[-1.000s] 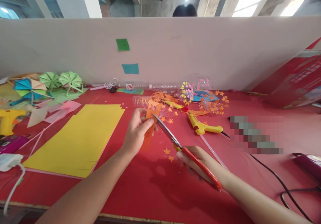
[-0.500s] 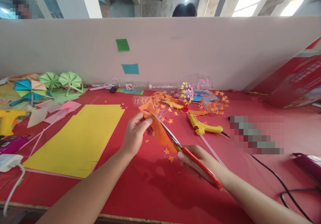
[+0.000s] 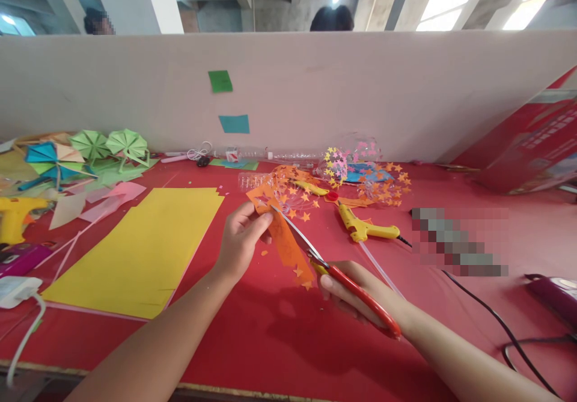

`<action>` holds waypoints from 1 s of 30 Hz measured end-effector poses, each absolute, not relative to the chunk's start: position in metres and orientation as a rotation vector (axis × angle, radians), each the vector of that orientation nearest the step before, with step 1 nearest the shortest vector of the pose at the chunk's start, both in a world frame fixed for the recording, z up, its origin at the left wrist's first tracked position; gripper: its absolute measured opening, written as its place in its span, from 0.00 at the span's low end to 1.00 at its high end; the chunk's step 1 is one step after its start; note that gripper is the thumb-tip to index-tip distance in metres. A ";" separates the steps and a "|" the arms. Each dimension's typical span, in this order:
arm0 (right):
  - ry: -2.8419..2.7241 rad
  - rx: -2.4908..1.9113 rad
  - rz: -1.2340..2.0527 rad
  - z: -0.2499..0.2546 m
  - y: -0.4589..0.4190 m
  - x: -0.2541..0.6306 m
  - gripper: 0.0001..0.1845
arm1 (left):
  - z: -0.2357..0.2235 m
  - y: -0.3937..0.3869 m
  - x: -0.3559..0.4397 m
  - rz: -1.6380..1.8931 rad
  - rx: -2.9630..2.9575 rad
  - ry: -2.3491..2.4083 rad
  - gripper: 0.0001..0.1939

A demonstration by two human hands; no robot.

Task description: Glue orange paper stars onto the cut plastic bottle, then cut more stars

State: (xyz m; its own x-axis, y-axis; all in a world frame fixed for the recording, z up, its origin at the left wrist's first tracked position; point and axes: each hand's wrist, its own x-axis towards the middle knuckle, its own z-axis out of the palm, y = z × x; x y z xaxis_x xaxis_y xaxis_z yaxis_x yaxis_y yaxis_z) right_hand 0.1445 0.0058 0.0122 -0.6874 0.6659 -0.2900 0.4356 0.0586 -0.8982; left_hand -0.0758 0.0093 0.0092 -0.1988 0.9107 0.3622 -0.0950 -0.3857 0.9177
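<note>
My left hand [image 3: 243,234] pinches a strip of orange paper [image 3: 288,243] between thumb and fingers, near its upper end. Cut-outs show in the part of the strip above my thumb. In my right hand [image 3: 356,291] is a pair of scissors [image 3: 356,291] with red handles; its blades reach up and left along the strip, tips beside my left thumb. Whether the blades are slightly apart is hard to make out. Small orange paper stars [image 3: 308,285] lie on the red table by the strip's lower end.
Yellow paper sheets [image 3: 139,252] lie at left, with folded green paper umbrellas [image 3: 127,142] behind. A yellow glue gun [image 3: 365,228] with a cord lies right of my hands. Star-covered plastic pieces [image 3: 336,164] and clear bottles [image 3: 293,154] stand along the white partition [image 3: 360,83].
The orange strip has turned slightly in my left hand, its lower end swinging left over the loose stars. The scissors have barely moved. Beyond the partition, a person's head has moved right.
</note>
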 end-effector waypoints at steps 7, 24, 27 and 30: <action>-2.105 -1.113 1.714 0.011 0.007 0.145 0.29 | 0.013 0.010 -0.079 1.644 1.242 1.015 0.05; -2.120 -1.192 1.704 0.021 0.005 0.143 0.27 | 0.017 0.014 -0.084 1.559 1.165 0.991 0.05; -2.122 -1.186 1.699 0.023 0.005 0.142 0.28 | 0.018 0.014 -0.084 1.565 1.152 0.996 0.05; -2.123 -1.194 1.693 0.023 0.005 0.141 0.28 | 0.018 0.014 -0.084 1.571 1.143 0.991 0.04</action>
State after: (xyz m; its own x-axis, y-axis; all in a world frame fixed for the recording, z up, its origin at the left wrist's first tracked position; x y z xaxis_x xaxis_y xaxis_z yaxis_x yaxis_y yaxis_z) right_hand 0.1414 0.0046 0.0232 -0.6633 0.6712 -0.3310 0.4719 0.0318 -0.8811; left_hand -0.0838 0.0140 0.0183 -0.1412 0.9648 0.2216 -0.2153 -0.2485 0.9444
